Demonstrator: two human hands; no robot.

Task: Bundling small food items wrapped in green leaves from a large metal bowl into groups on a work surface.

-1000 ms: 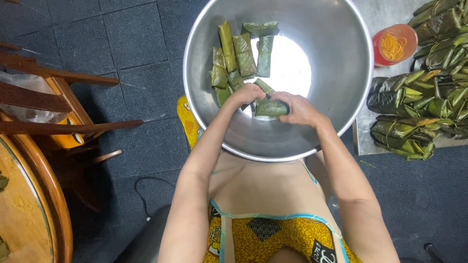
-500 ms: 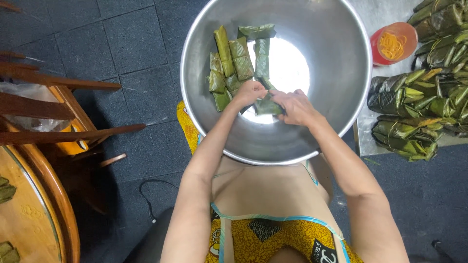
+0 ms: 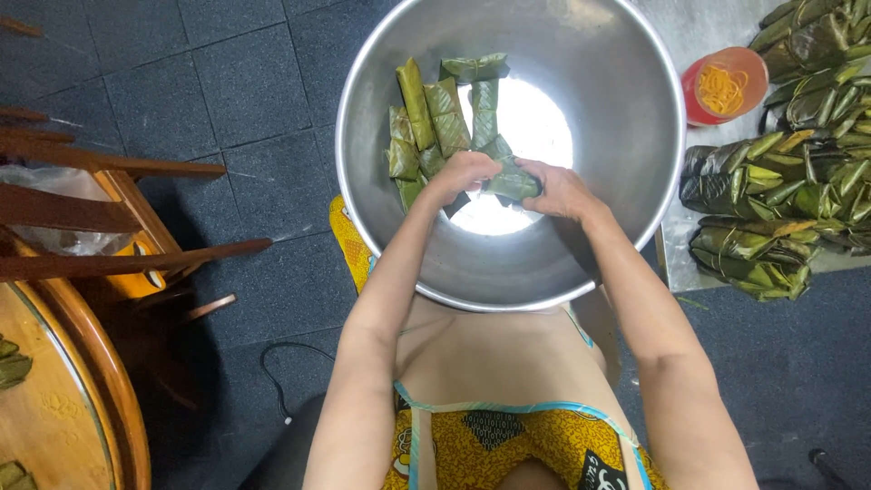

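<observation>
A large steel bowl (image 3: pixel 626 118) stands on the dark floor in front of me. Inside it, at the upper left, lie several green leaf-wrapped parcels (image 3: pixel 435 113) side by side. My left hand (image 3: pixel 464 172) and my right hand (image 3: pixel 561 189) meet over the bowl's bottom, both gripping one more leaf-wrapped parcel (image 3: pixel 513 184) held low inside the bowl, next to the laid row. Part of that parcel is hidden by my fingers.
To the right, a metal tray (image 3: pixel 676 263) carries a heap of wrapped leaf parcels (image 3: pixel 780 209). A red cup of yellow rubber bands (image 3: pixel 723 86) stands beside it. Wooden chair legs (image 3: pixel 118 236) and a round wooden table (image 3: pixel 54 390) are at the left.
Both hands have shifted the held parcel slightly farther into the bowl, toward the laid row. The parcel has turned a little between my fingers.
</observation>
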